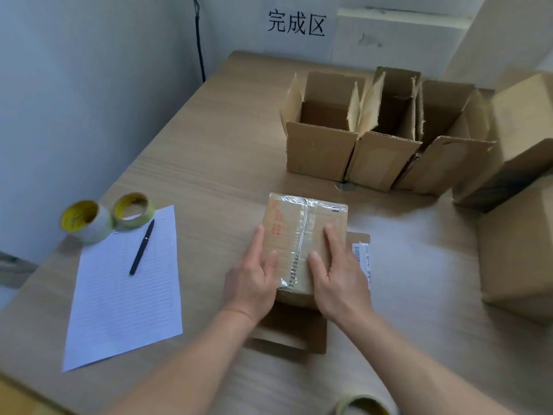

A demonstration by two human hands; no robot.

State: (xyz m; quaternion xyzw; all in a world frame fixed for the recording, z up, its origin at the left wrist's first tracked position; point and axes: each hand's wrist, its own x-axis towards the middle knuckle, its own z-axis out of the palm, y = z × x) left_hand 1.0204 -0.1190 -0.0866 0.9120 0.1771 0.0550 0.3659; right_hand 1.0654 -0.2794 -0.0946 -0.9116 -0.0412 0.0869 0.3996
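- One small taped carton sits in the centre of the frame, on a flatter cardboard piece that lies on the desk. Clear tape runs along its top seam and over its far edge.
- Two grips are on it. The left grip lies with straight fingers along the carton's left side and its thumb on top. The right grip rests flat on the top, right of the seam, fingers straight. Neither curls round the carton.
- It will probably handle as light and stiff, since the corrugated walls should hold their shape under pressure. The tape film looks slick and wrinkled, so the better hold is on the bare cardboard of the two side walls, pressed between the palms.
- One white label shows on the cardboard piece just right of the right grip.
- Three open cartons stand in a row at the upper right, flaps up.
- Two closed boxes are stacked at the right edge.
- Three tape rolls: two side by side at the left, one at the bottom edge.
- One lined sheet lies at the lower left, with one black pen on it.
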